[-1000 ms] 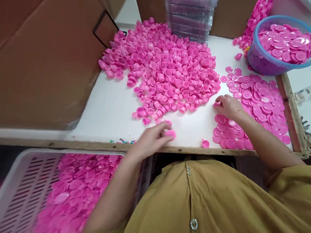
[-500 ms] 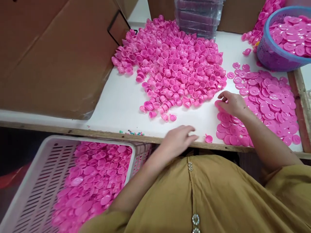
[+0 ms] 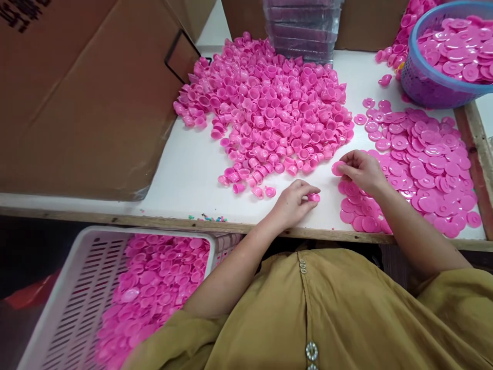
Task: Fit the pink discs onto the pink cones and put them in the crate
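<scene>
Between the thumb and fingers of my left hand point(image 3: 291, 203) is a small pink toy cup point(image 3: 314, 197), held just above the white tabletop near its front edge. My right hand point(image 3: 362, 170) pinches a flat round pink toy saucer point(image 3: 338, 168) by its edge. The two hands are a short way apart, with the saucer to the right of the cup. Behind them spreads a big heap of pink toy cups point(image 3: 269, 103). Under and beside my right hand lies a layered pile of pink saucers point(image 3: 423, 169).
A blue basket point(image 3: 414, 77) full of saucers stands at the back right. Below the table on the left is a white slatted crate point(image 3: 73, 293) of pink pieces. A large cardboard box point(image 3: 88, 103) takes up the left side; clear plastic packs point(image 3: 302, 31) stand behind the cups.
My left hand has picked up the cup that lay near the table's front edge and raised it slightly. My right hand has drawn the saucer a little leftward, off the pile.
</scene>
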The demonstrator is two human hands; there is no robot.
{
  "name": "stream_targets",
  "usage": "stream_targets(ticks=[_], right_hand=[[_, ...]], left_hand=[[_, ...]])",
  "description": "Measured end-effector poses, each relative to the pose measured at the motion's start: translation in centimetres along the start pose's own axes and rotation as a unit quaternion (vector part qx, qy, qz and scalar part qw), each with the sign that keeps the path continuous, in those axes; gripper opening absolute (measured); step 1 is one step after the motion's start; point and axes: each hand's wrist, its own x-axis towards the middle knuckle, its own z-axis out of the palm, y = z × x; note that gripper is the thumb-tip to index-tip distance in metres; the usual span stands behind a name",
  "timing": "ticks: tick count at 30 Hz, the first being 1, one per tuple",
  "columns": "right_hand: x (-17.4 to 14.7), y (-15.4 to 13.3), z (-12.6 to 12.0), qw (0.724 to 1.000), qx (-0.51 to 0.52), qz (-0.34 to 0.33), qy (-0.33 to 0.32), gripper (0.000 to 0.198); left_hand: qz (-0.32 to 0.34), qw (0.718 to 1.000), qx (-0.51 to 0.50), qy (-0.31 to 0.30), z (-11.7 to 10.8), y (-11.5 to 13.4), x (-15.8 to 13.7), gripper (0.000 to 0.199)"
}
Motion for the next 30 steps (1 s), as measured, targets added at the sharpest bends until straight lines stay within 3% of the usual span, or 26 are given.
stream_targets(ticks=[6, 10, 14, 18, 21, 24, 27, 30], right_hand=[[-1.2, -2.0, 1.7, 0.988, 0.050, 0.070, -0.129, 0.026], [-1.6, -2.0, 4.0, 0.974, 0.059, 0.103, -0.195, 0.031], [-1.3, -1.5, 6.3, 0.971, 0.017, 0.128, -0.201, 0.032], [-1.1, -1.4, 7.1, 0.965, -0.034, 0.143, -0.216, 0.030], [-1.2, -1.6, 7.1, 0.958, -0.016, 0.167, -0.234, 0.029], [-1.3, -1.9, 7.1, 0.954, -0.012, 0.184, -0.234, 0.029], [-1.0, -2.2, 7.2, 0.952, -0.026, 0.193, -0.236, 0.033], [-0.6, -2.3, 7.2, 0.946, -0.039, 0.207, -0.246, 0.038]], left_hand=[[-0.003, 0.988, 0.141, 0.066, -0.1, -2.1, 0.1, 0.014], [-0.033, 0.992, 0.113, 0.050, -0.3, -2.5, 0.0, 0.011], [-0.054, 0.990, 0.124, 0.044, -0.2, -2.6, 0.1, 0.019], [-0.066, 0.989, 0.126, 0.039, -0.1, -2.7, 0.2, 0.024], [-0.056, 0.992, 0.108, 0.016, -0.9, -2.5, 0.2, 0.022], [-0.036, 0.995, 0.083, -0.049, -2.2, -2.3, 0.3, 0.027], [-0.056, 0.993, 0.034, -0.098, -3.2, -2.2, 0.8, 0.031], [-0.071, 0.990, 0.051, -0.111, -3.4, -2.2, 1.7, 0.026]])
